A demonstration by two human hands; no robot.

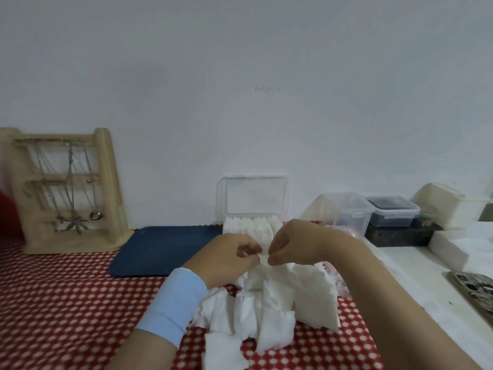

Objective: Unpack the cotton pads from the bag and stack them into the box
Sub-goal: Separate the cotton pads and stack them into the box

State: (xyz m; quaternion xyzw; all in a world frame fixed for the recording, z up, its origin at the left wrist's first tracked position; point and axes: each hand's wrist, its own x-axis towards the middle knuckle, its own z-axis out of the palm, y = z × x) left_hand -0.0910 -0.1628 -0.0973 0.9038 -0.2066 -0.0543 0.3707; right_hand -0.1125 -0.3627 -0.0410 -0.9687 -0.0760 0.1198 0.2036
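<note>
Pinching one pad [264,259] by its top edge, left hand [229,255] and right hand [296,243] grips sit at 6 o'clock of the box [250,227], above the pile [266,308]; pads look light, soft and floppy, so edge-hold gently.

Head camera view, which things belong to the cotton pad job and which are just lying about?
Job: loose white square cotton pads; clear plastic box with raised lid, part filled; left hand and right hand, pinching one pad between them.
Lying about: wooden jewellery stand with necklaces; dark blue tray; clear lidded tub; patterned phone.
</note>
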